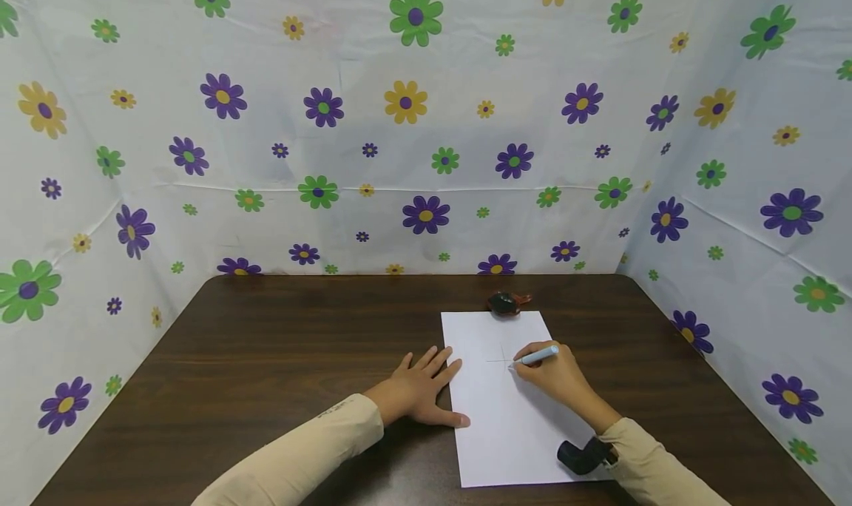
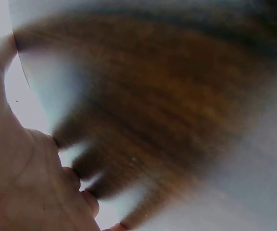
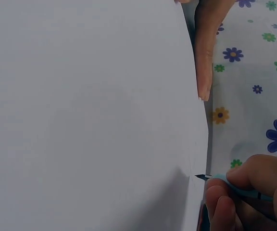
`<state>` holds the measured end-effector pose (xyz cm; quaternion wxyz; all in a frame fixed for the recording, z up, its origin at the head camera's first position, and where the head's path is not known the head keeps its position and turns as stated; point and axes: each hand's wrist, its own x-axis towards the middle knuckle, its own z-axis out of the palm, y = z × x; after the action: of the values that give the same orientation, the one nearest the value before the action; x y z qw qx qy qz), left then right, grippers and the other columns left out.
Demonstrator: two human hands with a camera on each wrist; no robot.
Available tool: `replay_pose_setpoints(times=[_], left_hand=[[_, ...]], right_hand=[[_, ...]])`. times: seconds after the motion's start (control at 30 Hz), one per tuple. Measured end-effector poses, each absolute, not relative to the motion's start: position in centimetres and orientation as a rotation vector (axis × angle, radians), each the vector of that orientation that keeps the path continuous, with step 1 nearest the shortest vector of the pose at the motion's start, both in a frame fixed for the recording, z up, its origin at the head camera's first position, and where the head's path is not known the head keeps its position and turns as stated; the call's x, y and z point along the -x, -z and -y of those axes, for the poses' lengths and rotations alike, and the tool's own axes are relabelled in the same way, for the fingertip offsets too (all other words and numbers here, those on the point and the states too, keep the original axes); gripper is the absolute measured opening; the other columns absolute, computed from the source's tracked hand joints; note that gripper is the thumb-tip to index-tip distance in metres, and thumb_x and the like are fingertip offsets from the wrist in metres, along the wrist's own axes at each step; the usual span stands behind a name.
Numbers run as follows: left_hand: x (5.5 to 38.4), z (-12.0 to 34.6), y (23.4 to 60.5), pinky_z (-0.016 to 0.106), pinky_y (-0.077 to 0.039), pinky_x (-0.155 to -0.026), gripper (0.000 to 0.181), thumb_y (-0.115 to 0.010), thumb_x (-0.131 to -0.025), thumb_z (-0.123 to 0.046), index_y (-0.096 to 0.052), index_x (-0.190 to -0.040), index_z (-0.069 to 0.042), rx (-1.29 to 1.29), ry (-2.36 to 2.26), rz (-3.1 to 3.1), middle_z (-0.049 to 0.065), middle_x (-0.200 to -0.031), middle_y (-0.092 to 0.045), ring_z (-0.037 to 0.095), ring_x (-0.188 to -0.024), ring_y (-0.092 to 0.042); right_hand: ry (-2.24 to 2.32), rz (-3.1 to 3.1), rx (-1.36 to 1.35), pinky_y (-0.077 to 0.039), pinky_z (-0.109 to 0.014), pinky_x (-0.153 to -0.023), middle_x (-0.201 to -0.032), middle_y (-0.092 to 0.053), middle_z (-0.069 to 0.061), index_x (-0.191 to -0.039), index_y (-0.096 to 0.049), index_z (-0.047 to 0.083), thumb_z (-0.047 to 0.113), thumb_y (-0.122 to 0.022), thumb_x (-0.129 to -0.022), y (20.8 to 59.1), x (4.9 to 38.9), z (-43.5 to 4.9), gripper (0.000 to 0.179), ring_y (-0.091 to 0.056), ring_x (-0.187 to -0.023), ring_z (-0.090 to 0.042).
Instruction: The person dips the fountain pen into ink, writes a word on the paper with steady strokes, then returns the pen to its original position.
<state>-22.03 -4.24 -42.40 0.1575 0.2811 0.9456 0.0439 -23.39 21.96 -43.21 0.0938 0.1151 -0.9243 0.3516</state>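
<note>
The right hand (image 1: 560, 380) pinches a pen (image 1: 541, 355), probably light, stiff, best held near its tip, while the left hand (image 1: 419, 393), fingers spread, touches likely flimsy paper (image 1: 499, 432).

we've got a plain white sheet of paper (image 1: 495, 424), lying flat on the dark tabletop (image 1: 299, 328), faint crossed lines (image 1: 495, 360) on its upper half, plus our light blue pen (image 1: 541, 355), tilted, dark nib right by those lines

Bright head view, soft shadows, largely blurred left wrist view
</note>
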Motion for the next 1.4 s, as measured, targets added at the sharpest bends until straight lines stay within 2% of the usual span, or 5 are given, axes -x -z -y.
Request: replay_pose_setpoints(times=[0.37, 0.67, 0.9, 1.17, 1.4], left_hand=[[22.1, 4.2, 42.6, 0.057, -0.01, -0.115, 0.098, -0.048, -0.078, -0.079, -0.015, -0.155, -0.028, -0.809, -0.141, -2.708, -0.002, -0.162, -0.006, 0.022, -0.148, -0.006], [22.1, 4.0, 42.4, 0.055, -0.01, -0.115, 0.098, -0.05, -0.077, -0.079, -0.017, -0.155, -0.03, -0.779, -0.147, -2.706, -0.003, -0.162, -0.006, 0.02, -0.148, -0.007], [21.9, 3.9, 42.1, 0.055, -0.01, -0.116, 0.097, -0.052, -0.078, -0.078, -0.017, -0.155, -0.03, -0.773, -0.151, -2.697, -0.003, -0.162, -0.007, 0.02, -0.148, -0.007], [22.2, 4.2, 42.3, 0.055, -0.01, -0.115, 0.098, -0.052, -0.077, -0.078, -0.018, -0.155, -0.029, -0.77, -0.154, -2.704, -0.003, -0.162, -0.007, 0.021, -0.148, -0.008], [22.4, 4.3, 42.7, 0.055, -0.01, -0.115, 0.099, -0.051, -0.077, -0.079, -0.017, -0.155, -0.029, -0.78, -0.158, -2.7, -0.003, -0.162, -0.006, 0.02, -0.148, -0.007]], right_hand=[[-1.02, 2.75, -0.333, -0.04, -0.021, -0.046, -0.059, -0.063, 0.006, -0.075, -0.074, 0.006, 0.011, -0.077, -0.076, 43.4, 23.7, -21.9, 0.006, -0.052, -0.051, -0.005], [-1.021, 2.779, -0.302, -0.04, -0.022, -0.047, -0.062, -0.065, 0.005, -0.077, -0.074, 0.005, 0.015, -0.077, -0.077, 43.2, 23.5, -22.0, 0.011, -0.053, -0.053, -0.007], [-1.004, 2.783, -0.288, -0.041, -0.022, -0.048, -0.064, -0.066, 0.005, -0.074, -0.074, 0.006, 0.014, -0.076, -0.077, 43.0, 22.9, -22.4, 0.009, -0.053, -0.055, -0.006], [-0.976, 2.79, -0.294, -0.038, -0.021, -0.048, -0.057, -0.061, 0.009, -0.072, -0.074, 0.01, 0.009, -0.073, -0.076, 42.9, 22.2, -23.0, 0.004, -0.049, -0.054, -0.006], [-0.962, 2.819, -0.27, -0.039, -0.022, -0.05, -0.061, -0.062, 0.008, -0.074, -0.074, 0.007, 0.012, -0.074, -0.076, 42.9, 21.7, -23.7, 0.005, -0.05, -0.056, -0.007]])
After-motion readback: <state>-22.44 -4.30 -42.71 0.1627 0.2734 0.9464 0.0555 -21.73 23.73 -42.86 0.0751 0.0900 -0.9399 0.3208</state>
